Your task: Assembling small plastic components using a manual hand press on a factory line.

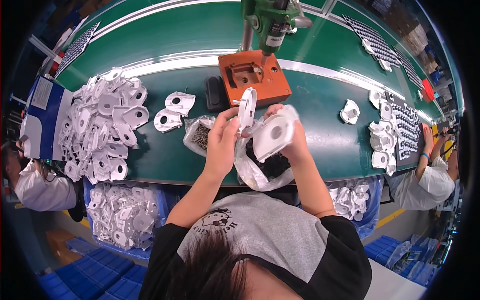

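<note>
My left hand (222, 140) holds a thin white plastic plate (246, 109) upright, edge-on to the camera. My right hand (292, 137) grips a white plastic housing with a round hole (273, 135), tilted toward me. Both hands hover above the near edge of the green workbench (320, 135), close together with the two parts almost touching. Under my right hand lies a clear bag of small black parts (262, 167). Beside my left hand sits a clear bag of dark screws (199, 135). An orange fixture block (252, 77) stands just beyond, under a green press head (272, 22).
A big heap of white plastic parts (102, 125) covers the bench's left side, and two loose ones (172, 112) lie near a black pad (216, 93). More white parts (382, 142) sit right. Blue bins with parts (125, 215) stand below. Other people sit at left (42, 187) and right (430, 180).
</note>
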Action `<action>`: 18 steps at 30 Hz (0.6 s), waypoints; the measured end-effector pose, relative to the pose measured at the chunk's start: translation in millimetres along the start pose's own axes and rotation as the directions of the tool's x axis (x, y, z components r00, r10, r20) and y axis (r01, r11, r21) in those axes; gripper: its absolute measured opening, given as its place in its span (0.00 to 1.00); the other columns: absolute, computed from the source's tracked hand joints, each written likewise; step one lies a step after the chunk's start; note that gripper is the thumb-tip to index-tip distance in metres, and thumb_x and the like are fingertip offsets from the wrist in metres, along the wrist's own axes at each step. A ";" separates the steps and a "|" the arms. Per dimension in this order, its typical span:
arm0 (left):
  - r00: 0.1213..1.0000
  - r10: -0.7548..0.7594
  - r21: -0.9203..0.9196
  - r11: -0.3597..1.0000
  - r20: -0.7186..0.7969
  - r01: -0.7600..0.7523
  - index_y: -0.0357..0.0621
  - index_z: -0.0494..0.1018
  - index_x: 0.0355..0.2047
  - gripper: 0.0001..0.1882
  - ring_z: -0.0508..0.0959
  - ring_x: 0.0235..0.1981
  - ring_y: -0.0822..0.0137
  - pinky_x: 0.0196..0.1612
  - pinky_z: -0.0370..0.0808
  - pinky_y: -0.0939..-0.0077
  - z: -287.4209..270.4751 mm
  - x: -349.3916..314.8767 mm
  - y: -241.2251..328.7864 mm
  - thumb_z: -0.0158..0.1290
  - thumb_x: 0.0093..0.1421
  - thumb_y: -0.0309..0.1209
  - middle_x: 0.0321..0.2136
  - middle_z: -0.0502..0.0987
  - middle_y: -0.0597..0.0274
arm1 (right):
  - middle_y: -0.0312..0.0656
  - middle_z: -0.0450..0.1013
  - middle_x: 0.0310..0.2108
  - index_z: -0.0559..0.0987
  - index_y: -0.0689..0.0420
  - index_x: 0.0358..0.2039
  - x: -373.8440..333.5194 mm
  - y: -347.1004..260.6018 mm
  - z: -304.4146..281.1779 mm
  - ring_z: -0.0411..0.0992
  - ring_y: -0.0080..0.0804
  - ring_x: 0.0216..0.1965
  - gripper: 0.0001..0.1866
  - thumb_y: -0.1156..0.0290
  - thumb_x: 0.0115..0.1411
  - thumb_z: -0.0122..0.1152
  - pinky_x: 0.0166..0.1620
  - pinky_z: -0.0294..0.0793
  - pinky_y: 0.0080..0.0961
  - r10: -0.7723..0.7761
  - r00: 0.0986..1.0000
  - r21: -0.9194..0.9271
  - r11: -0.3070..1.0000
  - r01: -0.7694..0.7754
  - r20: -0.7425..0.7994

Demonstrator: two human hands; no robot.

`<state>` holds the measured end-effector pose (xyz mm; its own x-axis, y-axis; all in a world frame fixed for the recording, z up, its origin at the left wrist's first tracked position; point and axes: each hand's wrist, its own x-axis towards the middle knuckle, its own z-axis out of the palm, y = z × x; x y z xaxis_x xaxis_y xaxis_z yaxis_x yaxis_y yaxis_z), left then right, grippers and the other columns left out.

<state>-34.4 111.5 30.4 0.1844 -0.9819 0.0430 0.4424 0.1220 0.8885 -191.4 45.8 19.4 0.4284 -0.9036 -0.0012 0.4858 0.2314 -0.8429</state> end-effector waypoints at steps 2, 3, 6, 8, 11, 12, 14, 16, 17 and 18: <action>0.996 -0.062 -0.125 0.991 -0.060 0.054 0.36 0.65 0.49 0.16 0.73 0.37 0.76 0.39 0.73 0.79 3.1 4.5 -7.4 0.39 0.66 0.33 0.41 0.74 0.60 | 0.38 0.68 0.30 0.70 0.58 0.36 6.5 5.4 2.8 0.68 0.25 0.30 0.11 0.64 0.62 0.43 0.33 0.69 0.21 0.128 0.960 0.031 0.992 -0.124 -0.247; 0.989 -0.072 -0.126 0.990 -0.132 0.056 0.37 0.64 0.49 0.15 0.73 0.37 0.76 0.40 0.72 0.80 9.2 4.7 -12.5 0.40 0.66 0.33 0.40 0.74 0.60 | 0.38 0.69 0.29 0.70 0.58 0.35 4.5 11.6 4.6 0.68 0.25 0.29 0.11 0.64 0.62 0.43 0.31 0.68 0.23 0.136 0.958 0.094 0.989 -0.116 -0.253; 0.987 0.075 0.015 0.997 -0.142 -0.074 0.38 0.64 0.49 0.15 0.72 0.35 0.77 0.39 0.70 0.82 24.1 3.5 -35.0 0.40 0.66 0.33 0.37 0.72 0.63 | 0.39 0.69 0.28 0.69 0.60 0.34 1.6 31.2 23.0 0.68 0.26 0.26 0.09 0.67 0.62 0.43 0.28 0.66 0.23 -0.019 0.949 -0.056 0.998 0.002 -0.315; 0.983 0.076 -0.121 0.988 -0.169 -0.097 0.39 0.63 0.48 0.14 0.72 0.36 0.76 0.40 0.71 0.80 21.5 6.9 -39.2 0.40 0.67 0.34 0.38 0.72 0.61 | 0.40 0.69 0.27 0.69 0.61 0.33 -0.3 29.5 22.9 0.68 0.27 0.27 0.07 0.71 0.60 0.44 0.31 0.67 0.22 -0.053 0.941 -0.029 0.999 0.045 -0.334; 0.983 -0.035 -0.319 0.948 -0.181 -0.025 0.39 0.62 0.48 0.16 0.74 0.39 0.71 0.42 0.73 0.76 15.7 15.6 -30.8 0.40 0.66 0.36 0.39 0.72 0.57 | 0.45 0.70 0.33 0.71 0.63 0.31 -9.2 23.7 12.2 0.70 0.32 0.37 0.07 0.77 0.52 0.47 0.39 0.69 0.23 -0.032 0.999 -0.194 0.981 0.028 -0.021; 0.979 -0.089 -0.339 0.941 -0.184 0.022 0.39 0.62 0.48 0.16 0.74 0.40 0.70 0.42 0.73 0.75 12.0 17.3 -28.1 0.40 0.66 0.37 0.40 0.72 0.55 | 0.45 0.71 0.37 0.72 0.62 0.31 -12.2 21.4 9.9 0.69 0.33 0.41 0.08 0.75 0.50 0.50 0.42 0.68 0.24 -0.137 0.979 -0.409 0.893 0.188 0.150; 0.980 -0.135 -0.319 0.944 -0.147 0.082 0.39 0.62 0.48 0.18 0.75 0.43 0.65 0.44 0.74 0.70 0.4 19.1 -27.5 0.39 0.66 0.39 0.42 0.73 0.52 | 0.44 0.65 0.53 0.74 0.55 0.39 -20.7 1.7 15.2 0.62 0.40 0.55 0.17 0.72 0.44 0.58 0.53 0.63 0.35 -0.008 0.924 -0.681 0.673 0.288 0.382; 0.954 -0.267 -0.515 0.842 -0.135 0.162 0.37 0.62 0.50 0.20 0.75 0.44 0.60 0.46 0.73 0.64 -12.1 22.2 -35.2 0.38 0.66 0.40 0.43 0.72 0.50 | 0.45 0.56 0.61 0.72 0.51 0.45 -25.5 -2.4 17.2 0.55 0.46 0.60 0.24 0.71 0.43 0.59 0.58 0.55 0.43 -0.021 0.847 -0.821 0.238 0.520 0.531; 0.949 -0.298 -0.563 0.804 -0.099 0.193 0.36 0.60 0.52 0.22 0.74 0.45 0.56 0.48 0.72 0.59 -12.1 22.0 -32.2 0.37 0.65 0.40 0.44 0.71 0.48 | 0.45 0.51 0.63 0.69 0.50 0.50 -29.6 -4.8 14.6 0.47 0.49 0.63 0.31 0.73 0.41 0.61 0.60 0.49 0.48 0.075 0.855 -0.848 0.201 0.491 0.513; 0.949 -0.300 -0.564 0.802 -0.098 0.196 0.36 0.60 0.52 0.22 0.74 0.45 0.56 0.48 0.72 0.59 -11.8 21.5 -29.4 0.37 0.65 0.40 0.44 0.71 0.48 | 0.45 0.51 0.63 0.69 0.50 0.50 -30.3 -3.6 13.2 0.47 0.49 0.63 0.31 0.73 0.41 0.61 0.60 0.49 0.48 0.077 0.856 -0.849 0.201 0.488 0.510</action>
<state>-33.0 88.5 -0.2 0.1285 -0.9539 -0.2711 0.8858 -0.0125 0.4639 -196.1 77.1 29.6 0.7930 -0.5721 0.2091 -0.3403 -0.7009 -0.6269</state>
